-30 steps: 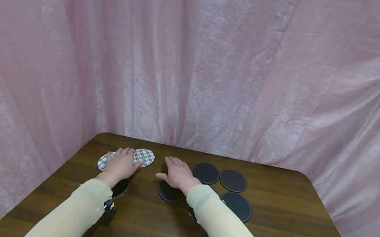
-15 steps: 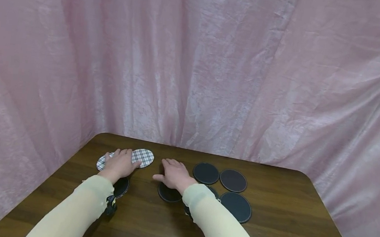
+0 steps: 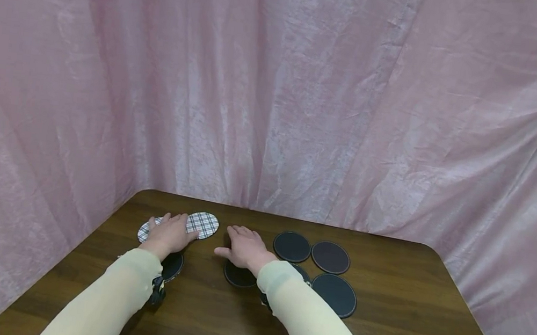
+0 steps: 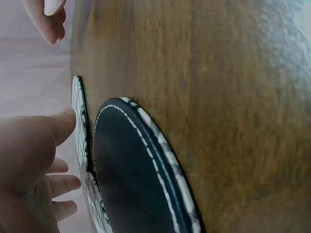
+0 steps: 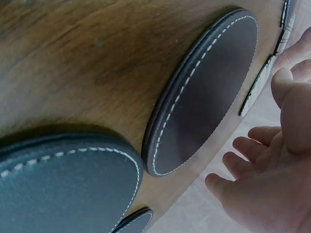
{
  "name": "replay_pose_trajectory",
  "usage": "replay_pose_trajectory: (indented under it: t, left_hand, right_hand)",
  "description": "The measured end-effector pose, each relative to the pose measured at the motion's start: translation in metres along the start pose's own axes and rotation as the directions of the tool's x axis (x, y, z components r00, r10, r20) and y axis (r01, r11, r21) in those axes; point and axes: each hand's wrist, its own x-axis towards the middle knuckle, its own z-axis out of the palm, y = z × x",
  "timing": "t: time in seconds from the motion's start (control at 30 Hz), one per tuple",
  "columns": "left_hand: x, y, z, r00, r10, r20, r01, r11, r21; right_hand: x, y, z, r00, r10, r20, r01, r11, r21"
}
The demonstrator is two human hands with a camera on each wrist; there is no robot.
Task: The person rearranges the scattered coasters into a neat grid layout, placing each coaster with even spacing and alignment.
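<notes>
My left hand [image 3: 169,235] is over two plaid round coasters at the left, fingers spread and holding nothing. One plaid coaster [image 3: 202,225] shows beyond its thumb; the other [image 3: 143,232] is partly covered by the hand. Below that wrist lies a black coaster [image 4: 129,165] with white stitching and a patterned edge. My right hand [image 3: 247,247] reaches out palm down over a dark brown stitched coaster [image 5: 206,92], partly hidden by it in the head view. Its fingers are loosely extended and grip nothing. In the right wrist view a dark green-black coaster [image 5: 73,189] adjoins the brown one.
Right of my right hand lie a black coaster [image 3: 292,246], a dark brown coaster [image 3: 330,257] and a dark coaster [image 3: 334,294]. Another [image 3: 301,271] is mostly under my sleeve. Pink curtains [image 3: 275,92] hang behind the wooden table [image 3: 410,310].
My right hand has shifted slightly left and towards me over the last second. The left hand has barely moved, and the coasters lie in the same places.
</notes>
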Motion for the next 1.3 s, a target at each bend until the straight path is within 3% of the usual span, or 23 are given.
replay_pose_trajectory:
  t: [0.3,0.77,1.0,1.3]
  left_hand:
    - [0.002,0.002,0.004,1.0,0.006,0.002,-0.006,1.0,0.013]
    - [0.004,0.009,0.008,0.998,0.069,0.009,-0.069,0.998,0.015]
    - [0.0,0.017,0.002,0.994,0.108,0.027,-0.108,0.994,-0.007]
    - [-0.006,0.025,-0.01,0.999,-0.003,-0.039,0.003,1.0,-0.018]
  right_hand:
    - [0.002,0.001,0.003,1.0,0.005,0.011,-0.005,1.0,0.025]
    - [0.001,0.006,0.003,0.999,0.022,0.029,-0.023,0.999,0.034]
    - [0.005,0.009,0.004,0.999,0.035,0.011,-0.035,0.998,0.044]
    - [0.014,0.011,0.006,0.991,0.112,-0.073,-0.104,0.989,0.11]
